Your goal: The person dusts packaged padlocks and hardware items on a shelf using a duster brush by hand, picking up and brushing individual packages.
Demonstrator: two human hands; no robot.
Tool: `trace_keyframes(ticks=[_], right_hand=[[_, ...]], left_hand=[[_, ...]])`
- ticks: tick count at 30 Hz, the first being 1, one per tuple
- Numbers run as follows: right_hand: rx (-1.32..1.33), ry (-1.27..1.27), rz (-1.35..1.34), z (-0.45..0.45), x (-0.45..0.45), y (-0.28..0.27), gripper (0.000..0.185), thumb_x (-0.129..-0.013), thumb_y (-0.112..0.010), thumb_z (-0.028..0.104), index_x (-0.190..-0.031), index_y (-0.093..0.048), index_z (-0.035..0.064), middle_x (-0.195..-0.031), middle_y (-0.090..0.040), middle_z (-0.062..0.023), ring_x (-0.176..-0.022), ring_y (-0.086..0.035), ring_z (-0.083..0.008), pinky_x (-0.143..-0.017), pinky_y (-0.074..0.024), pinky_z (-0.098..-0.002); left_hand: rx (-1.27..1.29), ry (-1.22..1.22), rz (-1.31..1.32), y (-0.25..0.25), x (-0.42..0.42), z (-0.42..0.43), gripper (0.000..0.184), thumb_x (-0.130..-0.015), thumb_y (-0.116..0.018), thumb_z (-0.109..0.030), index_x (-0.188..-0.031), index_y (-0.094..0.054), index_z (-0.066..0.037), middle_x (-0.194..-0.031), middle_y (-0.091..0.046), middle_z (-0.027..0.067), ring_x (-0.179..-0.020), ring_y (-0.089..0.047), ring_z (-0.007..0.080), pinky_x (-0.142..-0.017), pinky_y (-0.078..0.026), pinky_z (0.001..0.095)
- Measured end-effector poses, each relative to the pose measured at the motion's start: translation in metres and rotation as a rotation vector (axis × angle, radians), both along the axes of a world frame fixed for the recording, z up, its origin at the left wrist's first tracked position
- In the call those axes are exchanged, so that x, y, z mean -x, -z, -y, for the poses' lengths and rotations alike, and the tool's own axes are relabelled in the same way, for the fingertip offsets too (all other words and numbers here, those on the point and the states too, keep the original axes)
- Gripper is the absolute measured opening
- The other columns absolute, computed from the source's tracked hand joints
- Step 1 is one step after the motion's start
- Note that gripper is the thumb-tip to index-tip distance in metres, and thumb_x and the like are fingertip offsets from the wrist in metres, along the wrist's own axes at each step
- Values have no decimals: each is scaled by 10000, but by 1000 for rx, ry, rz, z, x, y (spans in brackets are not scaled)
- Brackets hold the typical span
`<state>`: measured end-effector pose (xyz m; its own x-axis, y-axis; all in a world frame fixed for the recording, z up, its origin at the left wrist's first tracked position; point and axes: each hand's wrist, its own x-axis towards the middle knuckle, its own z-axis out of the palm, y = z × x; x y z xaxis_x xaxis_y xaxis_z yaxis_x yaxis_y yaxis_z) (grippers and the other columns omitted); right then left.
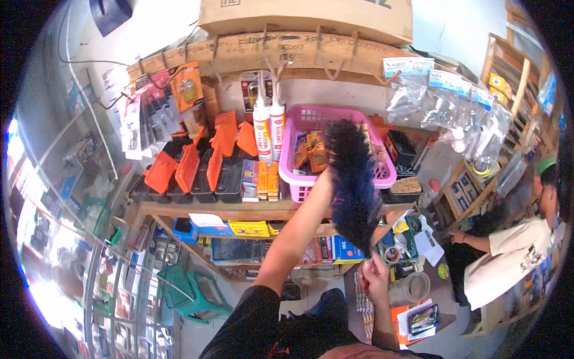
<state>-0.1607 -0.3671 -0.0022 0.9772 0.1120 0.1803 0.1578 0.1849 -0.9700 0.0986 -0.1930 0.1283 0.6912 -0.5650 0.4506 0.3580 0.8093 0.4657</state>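
One wooden counter (239, 210) runs across in front of the person, and the pink basket (298, 179) on it deserves the most care: its raised rim could snag a broad brush head, so clearing it from above would be safer than pushing through. Beside the basket, the black bins (230, 178) have raised orange lids that a wide swing might knock. The fluffy dark duster (353, 185) is upright in front of the basket, covering part of it; light, short strokes should suit such soft fibres. The two sealant tubes (263, 134) stand tall just left of the basket and look easy to topple. The right hand (375, 278) is clamped on the duster's handle, low down, where a relaxed wrist would give finer control. The left hand is hidden behind the duster, so its state cannot be told. Small orange packs (317, 159) lie loose inside the basket and could shift under pressure.
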Motion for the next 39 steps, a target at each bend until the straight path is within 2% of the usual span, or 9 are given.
trace_keyframes(ticks=[3, 4, 6, 19, 20, 22, 29, 36, 39], right_hand=[[-120, 143, 26, -8, -2, -6, 373, -965, -551, 198, -1278, -471, 13, -619, -486, -2, -409, -394, -62, -358, -312, -219], [-145, 107, -3, -9, -3, -4, 365, -967, -548, 205, -1269, -474, 12, -612, -485, -6, -409, -398, -66, -356, -313, -222], [-201, 36, -66, -12, -4, 4, 353, -972, -540, 220, -1249, -480, 10, -600, -482, -15, -409, -406, -76, -353, -313, -227], [-129, -37, -16, -45, 51, 10, 423, -949, -572, 253, -1276, -460, 8, -664, -508, -15, -451, -427, -84, -397, -324, -212], [-102, -18, 9, -43, 53, 11, 442, -950, -577, 264, -1288, -456, 7, -677, -524, -24, -454, -422, -80, -399, -319, -210], [-130, -95, -15, -43, 55, 23, 415, -940, -597, 256, -1264, -474, 29, -688, -541, -47, -468, -437, -79, -405, -332, -217], [108, -676, -93, -92, 51, 40, 114, -969, -540, 134, -946, -549, 22, -723, -568, -60, -505, -427, -57, -450, -321, -194], [69, -1017, -306, -185, 47, 63, 153, -945, -576, 103, -1087, -586, 47, -748, -578, -41, -528, -435, -54, -464, -337, -203], [61, -984, -141, -222, 46, 80, 461, -903, -552, -22, -1340, -513, 121, -784, -589, -36, -541, -427, -52, -494, -365, -191]], left_hand=[[73, 138, 129, -16, 15, -10, 914, -803, -342, -809, -1312, -507, -68, -1238, -580, 200, -1134, -574, 334, -1015, -430, 479], [-136, -312, -113, -55, 59, -5, 946, -801, -316, -822, -1318, -515, -55, -1228, -594, 184, -1104, -590, 313, -1001, -438, 476], [-290, -256, -279, -47, 49, -8, 937, -809, -312, -816, -1296, -535, -47, -1210, -609, 168, -1068, -612, 312, -979, -458, 473], [259, -271, 184, -24, 126, -45, 819, -866, -380, -708, -1432, -368, -116, -1310, -526, 188, -1181, -532, 378, -1028, -413, 514], [148, -410, -137, -41, 160, -65, 738, -898, -367, -674, -1396, -423, -132, -1283, -547, 147, -1183, -540, 329, -1037, -410, 499], [-220, -893, -350, -24, 188, -91, 685, -913, -321, -680, -1283, -515, -136, -1206, -602, 74, -1089, -590, 257, -957, -462, 457], [206, -691, -160, 107, 255, -161, 734, -914, -357, -642, -1360, -458, -69, -1192, -591, 121, -1149, -564, 284, -1034, -413, 444], [139, -1009, -448, 143, 332, -263, 642, -951, -297, -589, -1313, -484, -93, -1231, -573, 153, -1120, -558, 352, -998, -423, 509], [-36, -1090, -502, 138, 369, -301, 595, -966, -329, -564, -1258, -527, -85, -1211, -599, 129, -1106, -581, 311, -1000, -442, 454]])
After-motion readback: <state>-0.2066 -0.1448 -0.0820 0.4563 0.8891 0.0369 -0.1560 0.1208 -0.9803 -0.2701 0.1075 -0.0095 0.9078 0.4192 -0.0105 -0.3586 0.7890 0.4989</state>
